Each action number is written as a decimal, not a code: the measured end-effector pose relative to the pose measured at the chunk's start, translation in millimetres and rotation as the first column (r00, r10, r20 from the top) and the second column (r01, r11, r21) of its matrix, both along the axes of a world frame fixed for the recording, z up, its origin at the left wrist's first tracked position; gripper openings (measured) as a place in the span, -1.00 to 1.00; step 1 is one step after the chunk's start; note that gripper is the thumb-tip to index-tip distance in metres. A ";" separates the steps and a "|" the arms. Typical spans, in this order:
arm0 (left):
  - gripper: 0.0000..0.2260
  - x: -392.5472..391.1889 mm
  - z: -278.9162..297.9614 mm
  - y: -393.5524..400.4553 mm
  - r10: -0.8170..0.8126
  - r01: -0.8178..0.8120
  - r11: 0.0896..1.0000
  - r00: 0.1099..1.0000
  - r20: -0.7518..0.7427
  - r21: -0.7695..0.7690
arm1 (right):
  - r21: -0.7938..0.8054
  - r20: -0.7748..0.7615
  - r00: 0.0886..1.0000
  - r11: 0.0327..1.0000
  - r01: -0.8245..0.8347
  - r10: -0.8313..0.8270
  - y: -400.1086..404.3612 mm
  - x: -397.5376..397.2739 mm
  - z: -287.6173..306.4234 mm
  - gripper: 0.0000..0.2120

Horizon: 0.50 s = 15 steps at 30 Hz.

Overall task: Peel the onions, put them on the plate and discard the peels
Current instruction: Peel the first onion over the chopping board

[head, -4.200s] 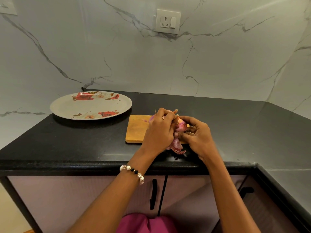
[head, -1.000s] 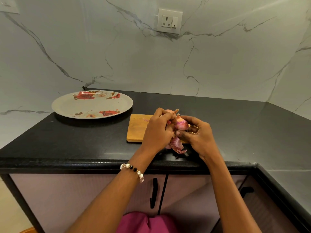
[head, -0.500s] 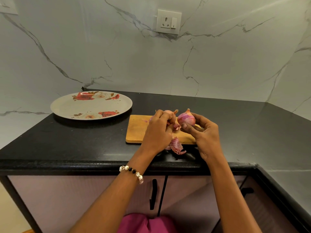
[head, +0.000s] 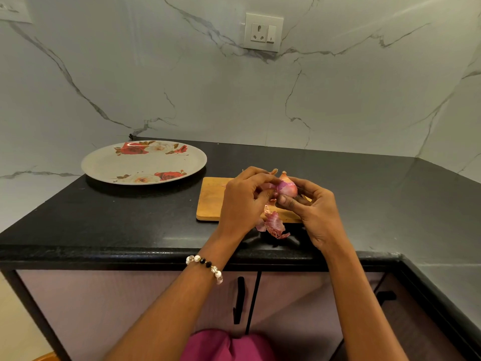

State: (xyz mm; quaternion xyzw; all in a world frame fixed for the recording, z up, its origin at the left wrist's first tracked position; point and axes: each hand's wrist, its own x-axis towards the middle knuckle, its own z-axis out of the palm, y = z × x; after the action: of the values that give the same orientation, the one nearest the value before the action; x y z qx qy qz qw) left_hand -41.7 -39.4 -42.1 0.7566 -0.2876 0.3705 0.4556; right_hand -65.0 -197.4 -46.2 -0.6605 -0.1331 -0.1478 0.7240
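A small pink onion is held above the wooden cutting board. My right hand grips it from the right and below. My left hand pinches a strip of its skin at the onion's left side. Loose pink peels lie at the board's front edge, between my hands. Behind my left hand the tip of another onion pokes out; the rest of it is hidden. A round plate with red rose prints sits at the back left of the counter, with nothing on it.
The black stone counter meets a marble wall at the back and turns a corner on the right. A wall socket is set above the board. Cabinet doors with black handles are below the counter edge.
Half a second ago my hands were apart, the right one holding the onion alone. Now my left hand has come back to the onion and pinches its skin.
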 end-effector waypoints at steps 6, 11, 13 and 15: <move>-0.89 1.3 0.1 1.4 0.026 -0.026 0.999 1.000 -0.005 -0.031 | 0.004 -0.014 1.000 1.000 -0.025 0.025 1.1 -1.0 0.7 -0.55; -0.90 0.7 -1.0 0.4 0.046 -0.045 0.999 0.999 0.004 -0.019 | -0.007 -0.025 1.000 1.000 -0.019 0.019 -0.1 -0.2 -1.0 -0.50; -0.89 1.1 -1.8 -0.3 0.048 -0.048 0.999 0.999 0.007 0.007 | -0.006 -0.028 0.999 1.000 -0.018 0.018 0.0 -0.2 -1.3 -0.49; -0.88 1.8 -3.3 -1.4 0.050 -0.050 0.997 0.999 -0.003 0.058 | 0.004 -0.032 0.999 1.000 -0.021 0.021 0.1 -0.4 -1.4 -0.52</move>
State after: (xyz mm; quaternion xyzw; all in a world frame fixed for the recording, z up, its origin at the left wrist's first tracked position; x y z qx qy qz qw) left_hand -39.9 -40.8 -45.4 0.7772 -0.2783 0.3717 0.4246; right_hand -65.4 -197.3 -47.6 -0.6600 -0.1281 -0.1297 0.7288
